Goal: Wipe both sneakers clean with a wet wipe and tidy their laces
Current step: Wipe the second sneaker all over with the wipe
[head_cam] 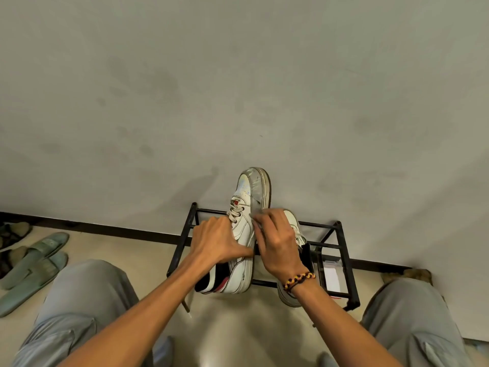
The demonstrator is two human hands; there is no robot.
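The person's left hand [217,241] grips the nearer white sneaker [247,226] from its left side, fingers wrapped over the tongue and laces [236,212], thumb stretched along the side panel toward the sole. The right hand [277,245] presses against the same sneaker's right edge with its fingers curled; something pale shows at the fingertips (possibly the wet wipe, but it is too small to tell). A braided bracelet [299,280] in dark, yellow and red circles the right wrist.

The held sneaker stands tilted on its side atop a black metal shoe rack [341,250], toe pointing up toward the wall [238,88], heel toward the person, its dark lining and red collar visible. The second sneaker [291,221] lies just behind the right hand on the same rack, mostly hidden by it.

The rack stands against the grey wall, on a pale floor [148,250]. Two green slippers [34,263] lie well apart to the left. The person's knees, in grey trousers [87,295], frame the view on both sides.
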